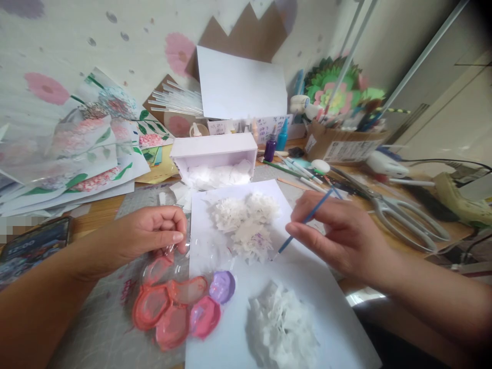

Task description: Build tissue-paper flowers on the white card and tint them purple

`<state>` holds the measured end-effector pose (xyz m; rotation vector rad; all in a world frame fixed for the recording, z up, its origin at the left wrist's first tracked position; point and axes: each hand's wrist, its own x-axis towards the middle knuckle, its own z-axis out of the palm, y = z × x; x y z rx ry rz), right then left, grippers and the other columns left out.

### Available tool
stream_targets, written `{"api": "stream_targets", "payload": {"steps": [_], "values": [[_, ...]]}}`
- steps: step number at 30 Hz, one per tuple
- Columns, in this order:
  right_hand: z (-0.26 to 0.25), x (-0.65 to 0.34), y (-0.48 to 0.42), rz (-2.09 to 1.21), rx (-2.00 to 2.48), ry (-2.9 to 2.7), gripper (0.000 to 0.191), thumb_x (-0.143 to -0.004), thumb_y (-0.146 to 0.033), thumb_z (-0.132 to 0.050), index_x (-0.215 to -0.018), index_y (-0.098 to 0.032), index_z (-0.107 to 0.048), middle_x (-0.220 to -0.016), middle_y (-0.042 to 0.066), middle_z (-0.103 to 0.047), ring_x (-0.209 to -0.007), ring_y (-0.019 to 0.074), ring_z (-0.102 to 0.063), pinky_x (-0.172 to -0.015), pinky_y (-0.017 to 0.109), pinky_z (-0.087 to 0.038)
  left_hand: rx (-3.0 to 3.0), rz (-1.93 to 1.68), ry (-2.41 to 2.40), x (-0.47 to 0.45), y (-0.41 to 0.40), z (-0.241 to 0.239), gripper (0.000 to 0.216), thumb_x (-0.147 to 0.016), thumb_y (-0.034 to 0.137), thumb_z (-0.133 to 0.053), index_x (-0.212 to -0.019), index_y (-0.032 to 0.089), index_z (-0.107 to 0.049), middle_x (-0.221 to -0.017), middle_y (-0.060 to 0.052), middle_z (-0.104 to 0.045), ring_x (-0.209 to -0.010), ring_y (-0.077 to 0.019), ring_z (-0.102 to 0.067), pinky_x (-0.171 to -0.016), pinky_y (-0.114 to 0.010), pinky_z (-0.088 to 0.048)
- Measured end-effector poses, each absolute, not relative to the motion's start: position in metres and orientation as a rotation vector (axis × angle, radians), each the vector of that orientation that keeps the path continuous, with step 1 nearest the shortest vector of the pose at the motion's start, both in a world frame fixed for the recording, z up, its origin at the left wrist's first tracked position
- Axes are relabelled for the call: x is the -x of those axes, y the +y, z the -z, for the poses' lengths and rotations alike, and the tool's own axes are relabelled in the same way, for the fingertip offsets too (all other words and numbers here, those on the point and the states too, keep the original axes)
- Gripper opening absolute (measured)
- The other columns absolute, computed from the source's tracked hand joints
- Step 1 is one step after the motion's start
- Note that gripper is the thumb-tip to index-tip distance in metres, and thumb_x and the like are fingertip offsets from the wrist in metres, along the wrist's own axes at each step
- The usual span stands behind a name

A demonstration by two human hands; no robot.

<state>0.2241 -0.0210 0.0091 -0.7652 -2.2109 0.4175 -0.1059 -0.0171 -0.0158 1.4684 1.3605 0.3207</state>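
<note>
My right hand (338, 233) grips a thin blue paintbrush (303, 223), its tip touching the lower edge of a white tissue-paper flower cluster (248, 220) on a white sheet (303, 302). My left hand (148, 233) rests with fingers curled on the upper rim of a clear plastic palette (180, 305) that holds pink, red and purple paint. A second white tissue flower (282, 325) lies lower on the sheet, near me.
A white box (215, 151) of tissue pieces stands behind the sheet. Painted flower sheets (88, 148) pile up at left, a phone (34, 246) lies near my left arm. Scissors (400, 212), a glue gun (465, 202), pens and a cardboard box (342, 143) crowd the right.
</note>
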Motion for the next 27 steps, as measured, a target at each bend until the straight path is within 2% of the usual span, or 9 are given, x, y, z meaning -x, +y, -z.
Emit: {"api": "stream_targets", "payload": {"steps": [21, 27], "values": [[-0.004, -0.222, -0.02, -0.292, 0.77, -2.169, 0.014, -0.084, -0.017, -0.063, -0.071, -0.019, -0.058, -0.064, 0.001, -0.062, -0.06, 0.0117, -0.057, -0.058, 0.023, -0.045, -1.49, -0.314, 1.382, 0.109, -0.016, 0.017, 0.019, -0.081, 0.039, -0.06, -0.079, 0.021, -0.054, -0.072, 0.002, -0.067, -0.055, -0.0127, -0.055, -0.048, -0.02, -0.039], [-0.007, -0.223, -0.022, -0.385, 0.735, -2.189, 0.015, -0.084, -0.017, -0.062, -0.07, -0.018, -0.058, -0.062, 0.001, -0.062, -0.06, 0.012, -0.057, -0.059, 0.024, -0.046, -1.458, -0.308, 1.39, 0.105, -0.018, 0.012, 0.018, -0.082, 0.037, -0.059, -0.079, 0.021, -0.053, -0.071, 0.002, -0.067, -0.055, -0.0117, -0.053, -0.048, -0.019, -0.037]]}}
